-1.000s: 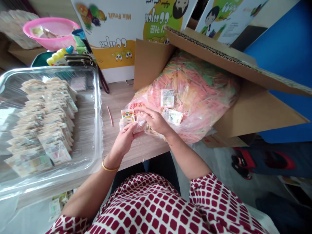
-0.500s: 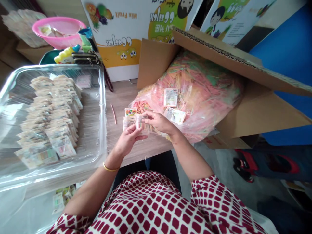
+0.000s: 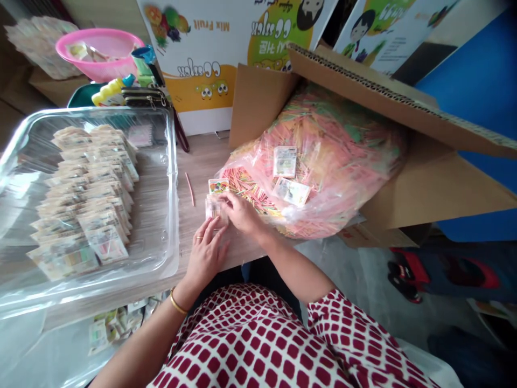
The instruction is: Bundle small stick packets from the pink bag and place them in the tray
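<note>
Small clear packets (image 3: 214, 205) with pale stick-like pieces inside lie on the table in front of me. My left hand (image 3: 207, 247) rests on their near edge, fingers stretched out and apart. At their right edge my right hand (image 3: 241, 214) has its fingers pinched on a packet. A packet with a colourful fruit print (image 3: 218, 186) lies just beyond. Right of my hands, a clear plastic bag (image 3: 319, 161) spills many thin pink, yellow and green sticks (image 3: 246, 188). Two packets, one upright (image 3: 285, 161) and one tilted (image 3: 292, 192), lie on the bag.
A clear plastic tray (image 3: 173, 215) at left holds rows of filled packets (image 3: 86, 199). One pink stick (image 3: 189, 189) lies beside it. A pink basket (image 3: 99, 64) and a dark pouch (image 3: 143, 97) stand behind. An open cardboard box (image 3: 436, 188) surrounds the bag.
The packet held up between both hands has come down onto the other packets at the left. My left hand has let go and flattened; my right hand has moved left and down.
</note>
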A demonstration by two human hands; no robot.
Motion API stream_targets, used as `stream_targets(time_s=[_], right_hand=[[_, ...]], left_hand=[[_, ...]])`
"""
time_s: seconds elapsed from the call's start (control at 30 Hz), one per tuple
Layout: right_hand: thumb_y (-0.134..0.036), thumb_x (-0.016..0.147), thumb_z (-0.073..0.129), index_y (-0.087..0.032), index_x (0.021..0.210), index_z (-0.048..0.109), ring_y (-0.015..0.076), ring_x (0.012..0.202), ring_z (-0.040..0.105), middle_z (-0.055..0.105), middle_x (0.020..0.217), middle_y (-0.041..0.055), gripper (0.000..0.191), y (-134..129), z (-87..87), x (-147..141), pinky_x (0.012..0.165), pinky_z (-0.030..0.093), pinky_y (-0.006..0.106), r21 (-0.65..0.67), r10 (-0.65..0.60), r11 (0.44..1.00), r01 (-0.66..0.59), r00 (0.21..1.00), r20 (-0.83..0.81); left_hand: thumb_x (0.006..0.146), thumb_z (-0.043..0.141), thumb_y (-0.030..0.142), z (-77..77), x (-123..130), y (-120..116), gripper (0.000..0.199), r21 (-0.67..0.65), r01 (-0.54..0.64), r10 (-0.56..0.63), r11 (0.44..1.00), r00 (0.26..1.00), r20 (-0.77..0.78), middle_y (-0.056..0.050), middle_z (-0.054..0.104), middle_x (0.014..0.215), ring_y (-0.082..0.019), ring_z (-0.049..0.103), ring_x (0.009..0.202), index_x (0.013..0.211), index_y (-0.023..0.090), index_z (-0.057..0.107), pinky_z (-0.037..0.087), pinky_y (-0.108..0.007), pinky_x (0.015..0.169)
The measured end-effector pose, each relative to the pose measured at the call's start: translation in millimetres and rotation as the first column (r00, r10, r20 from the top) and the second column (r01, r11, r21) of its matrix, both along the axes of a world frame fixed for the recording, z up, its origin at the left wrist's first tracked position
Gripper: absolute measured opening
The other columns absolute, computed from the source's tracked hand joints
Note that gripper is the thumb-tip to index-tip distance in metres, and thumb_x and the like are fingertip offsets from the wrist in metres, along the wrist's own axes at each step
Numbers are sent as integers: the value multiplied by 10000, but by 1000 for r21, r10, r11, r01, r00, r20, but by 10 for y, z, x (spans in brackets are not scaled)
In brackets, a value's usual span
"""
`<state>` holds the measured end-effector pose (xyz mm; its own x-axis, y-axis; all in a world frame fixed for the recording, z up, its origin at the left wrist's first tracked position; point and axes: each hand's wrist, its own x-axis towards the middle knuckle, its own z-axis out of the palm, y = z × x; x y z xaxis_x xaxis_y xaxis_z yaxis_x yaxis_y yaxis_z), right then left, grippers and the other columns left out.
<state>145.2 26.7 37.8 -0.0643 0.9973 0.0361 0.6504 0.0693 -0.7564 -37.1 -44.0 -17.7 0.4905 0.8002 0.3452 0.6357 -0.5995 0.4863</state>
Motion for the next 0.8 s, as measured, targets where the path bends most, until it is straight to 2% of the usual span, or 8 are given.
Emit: stream_targets(time_s=[0.1, 0.2, 0.33, 0.47, 0.53, 0.63, 0.67, 0.8], right_hand=[[-240, 1051, 482, -221, 1098, 688, 193, 1097, 685, 750, 1170, 64, 213, 72, 55, 337, 969, 497, 307, 112, -166, 982, 152, 978, 130], [-248, 1040, 495, -217, 1126, 698, 224, 1066, 702, 754, 1179, 65, 222, 98, 43, 590, 918, 514, 326, 34, -139, 990, 136, 934, 330], [-244, 1049, 464, -173, 1338, 611, 270, 1096, 696, 688, 1320, 137, 332, 71, -58, 548, 874, 523, 348, -58, 32, 998, 1, 828, 560], [-198, 1076, 313, -115, 1355, 563, 274, 971, 707, 665, 1258, 200, 384, 76, -23, 430, 774, 508, 346, 12, -127, 986, 164, 716, 686], [-211, 1082, 307, -148, 1296, 596, 258, 956, 699, 653, 1264, 174, 365, 72, 32, 415, 758, 493, 333, 23, -77, 996, 84, 722, 687], [-248, 1079, 371, -194, 1204, 645, 242, 959, 682, 662, 1220, 121, 306, 32, 65, 405, 761, 480, 322, -76, 219, 971, -226, 722, 656], [-234, 1071, 385, -191, 1213, 643, 243, 969, 676, 657, 1221, 123, 297, 15, 55, 401, 771, 479, 325, -93, 271, 956, -280, 708, 652], [-126, 1025, 394, -141, 1233, 626, 250, 979, 662, 630, 1242, 158, 313, -47, -43, 389, 790, 477, 343, -105, 257, 961, -256, 685, 681]], left_hand=[[989, 570, 212, -28, 31, -12, 406, -3, -18, 18, 1000, 1000, -22, -177, 486, 1575, -354, 373, 1516, 1395, 205, 573, 385, -570, 1183], [984, 570, 199, -30, 31, -21, 386, -2, -22, 22, 1000, 999, -27, -186, 488, 1570, -357, 373, 1516, 1369, 202, 586, 385, -576, 1182], [980, 566, 183, -36, 27, -22, 363, 13, -31, 31, 999, 999, -33, -189, 497, 1562, -357, 385, 1508, 1341, 192, 600, 392, -571, 1177], [978, 549, 167, -40, 23, -24, 364, 9, -27, 27, 1000, 998, -53, -187, 496, 1564, -362, 387, 1509, 1337, 199, 605, 391, -575, 1174], [980, 545, 169, -38, 24, -25, 363, 3, -29, 30, 1000, 998, -60, -186, 494, 1567, -364, 388, 1509, 1335, 204, 606, 392, -579, 1171], [983, 549, 178, -39, 29, -21, 338, 7, -37, 37, 999, 998, -56, -187, 494, 1568, -364, 394, 1506, 1314, 198, 615, 396, -580, 1168], [983, 551, 179, -42, 31, -19, 332, 7, -37, 37, 999, 998, -50, -185, 498, 1565, -362, 396, 1505, 1307, 199, 619, 397, -581, 1168], [979, 547, 170, -38, 38, -28, 320, -10, -39, 38, 999, 999, -19, -170, 510, 1552, -354, 390, 1509, 1285, 209, 631, 393, -578, 1174]])
